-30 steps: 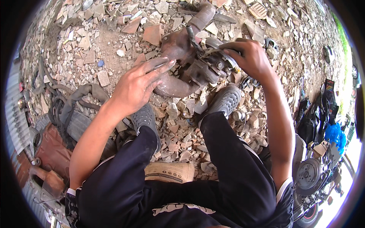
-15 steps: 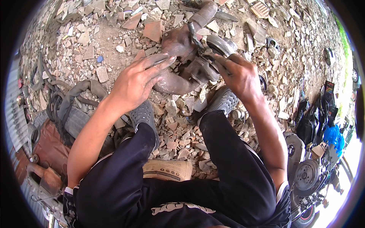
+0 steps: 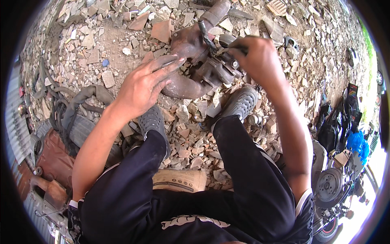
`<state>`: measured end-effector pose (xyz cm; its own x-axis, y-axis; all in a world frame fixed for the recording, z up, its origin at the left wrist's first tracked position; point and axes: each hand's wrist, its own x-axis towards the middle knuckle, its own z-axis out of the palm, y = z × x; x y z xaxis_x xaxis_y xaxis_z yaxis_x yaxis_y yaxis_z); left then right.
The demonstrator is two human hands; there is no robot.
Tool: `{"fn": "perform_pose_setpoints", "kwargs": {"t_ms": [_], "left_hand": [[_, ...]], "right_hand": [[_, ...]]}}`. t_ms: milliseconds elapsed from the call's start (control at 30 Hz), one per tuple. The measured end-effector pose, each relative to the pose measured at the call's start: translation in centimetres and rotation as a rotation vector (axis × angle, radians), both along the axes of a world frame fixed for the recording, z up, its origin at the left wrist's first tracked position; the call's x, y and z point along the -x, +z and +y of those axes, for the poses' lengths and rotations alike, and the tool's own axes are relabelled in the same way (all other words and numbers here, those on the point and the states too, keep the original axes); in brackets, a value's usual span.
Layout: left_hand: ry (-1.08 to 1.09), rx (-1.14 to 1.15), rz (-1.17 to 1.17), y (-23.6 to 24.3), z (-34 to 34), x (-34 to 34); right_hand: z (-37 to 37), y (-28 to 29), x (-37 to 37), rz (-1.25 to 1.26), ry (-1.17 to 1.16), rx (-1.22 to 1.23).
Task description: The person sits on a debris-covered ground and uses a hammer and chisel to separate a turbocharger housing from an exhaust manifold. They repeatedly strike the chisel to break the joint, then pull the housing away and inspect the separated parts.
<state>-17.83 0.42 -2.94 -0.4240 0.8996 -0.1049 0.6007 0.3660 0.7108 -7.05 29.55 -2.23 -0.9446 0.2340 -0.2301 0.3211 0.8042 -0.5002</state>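
Observation:
A rusty turbocharger-like assembly [image 3: 217, 71] with a flange and bolts lies on the rubble in front of me. Its thick curved pipe [image 3: 185, 87] bends toward my left, and a wider rusty pipe [image 3: 215, 14] runs to the far side. My left hand [image 3: 142, 83] rests against the curved pipe, fingers stretched out and holding nothing. At the assembly's right side, my right hand [image 3: 258, 55] is closed, thumb and fingers pinched at a small part which they hide. Beside those fingertips stands a short dark metal tube [image 3: 205, 32].
Broken tile and stone cover the ground. Dark hoses [image 3: 87, 97] lie at left, near a rusty metal part [image 3: 50, 191]. A flattened cardboard piece [image 3: 178, 181] sits between my legs. An engine with a round pulley [image 3: 329, 185] and black bags [image 3: 333, 126] stand at right.
My right hand has moved up and slightly right, its fingers curling in over the round part there. The assembly has shifted a little left. My left hand remains nearly in place.

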Motion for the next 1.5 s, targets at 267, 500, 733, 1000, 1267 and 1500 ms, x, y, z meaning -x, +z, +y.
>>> {"fn": "perform_pose_setpoints", "kwargs": {"t_ms": [267,500,733,1000,1267,1500], "left_hand": [[-0.001,-0.045,0.100,-0.6,-0.2,-0.1],[-0.001,-0.034,-0.007,-0.3,-0.1,0.0],[0.012,-0.026,-0.021,-0.6,-0.2,-0.2],[0.003,-0.065,0.053,-0.4,0.1,-0.1],[0.000,-0.027,-0.019,-0.6,-0.1,0.0],[0.000,-0.074,0.077,-0.8,-0.2,0.0]], "right_hand": [[4.2,-2.6,-2.5,0.078,-0.511,0.519],[3.3,-2.1,-2.9,0.477,-0.651,0.893],[-0.1,-1.0,0.2,-0.068,-0.235,0.165],[-2.5,-4.1,1.5,-0.097,0.023,-0.215],[-2.3,-4.8,2.3,-0.130,-0.072,-0.179],[-2.2,-3.8,2.1,-0.152,-0.007,-0.185]]}}
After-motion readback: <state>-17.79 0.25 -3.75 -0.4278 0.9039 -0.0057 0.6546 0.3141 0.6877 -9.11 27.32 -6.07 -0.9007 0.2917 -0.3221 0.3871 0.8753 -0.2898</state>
